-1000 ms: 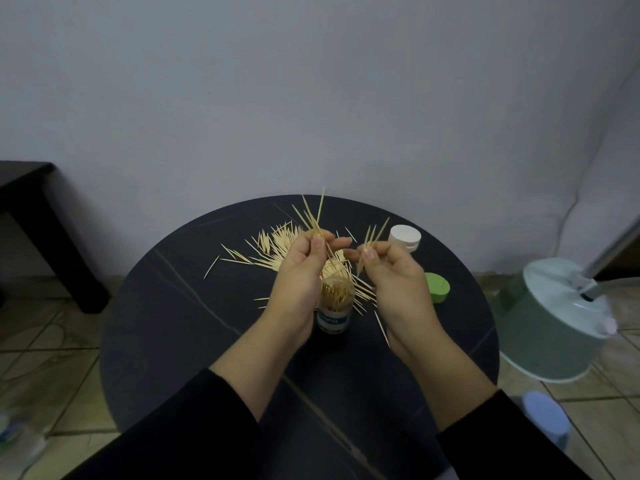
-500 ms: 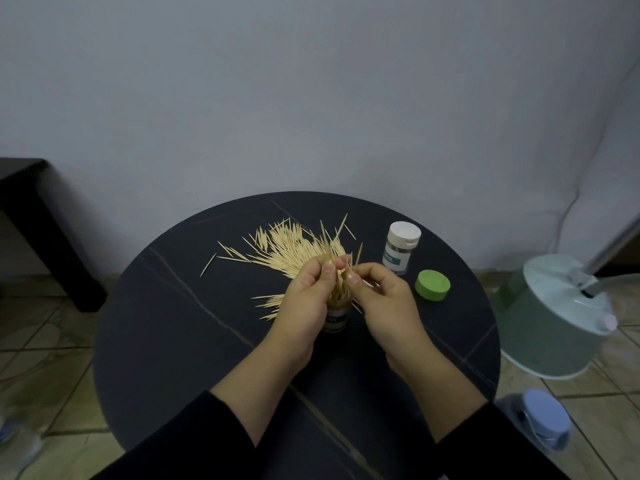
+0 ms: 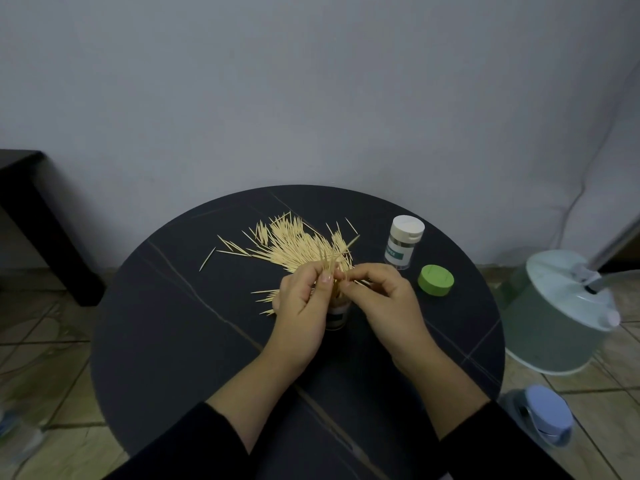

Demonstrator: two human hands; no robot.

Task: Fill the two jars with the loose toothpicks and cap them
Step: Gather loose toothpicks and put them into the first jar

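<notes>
A small clear open jar (image 3: 337, 315) stands upright between my hands, mostly hidden by them, with toothpicks sticking up out of it. My left hand (image 3: 302, 308) pinches a bundle of toothpicks (image 3: 329, 259) above the jar's mouth. My right hand (image 3: 382, 301) pinches at the same bundle from the right. A heap of loose toothpicks (image 3: 291, 242) lies on the round black table (image 3: 173, 327) just beyond the hands. A second jar with a white cap (image 3: 403, 242) stands at the right rear. A green cap (image 3: 435, 280) lies in front of it.
A pale green round appliance (image 3: 561, 313) sits on the tiled floor right of the table, with a bottle with a blue lid (image 3: 545, 415) nearer me. A dark side table (image 3: 31, 209) stands at the left by the wall.
Both hands have lowered onto the jar with the toothpick bundle. The view has shifted, so the white-capped jar now shows fully.
</notes>
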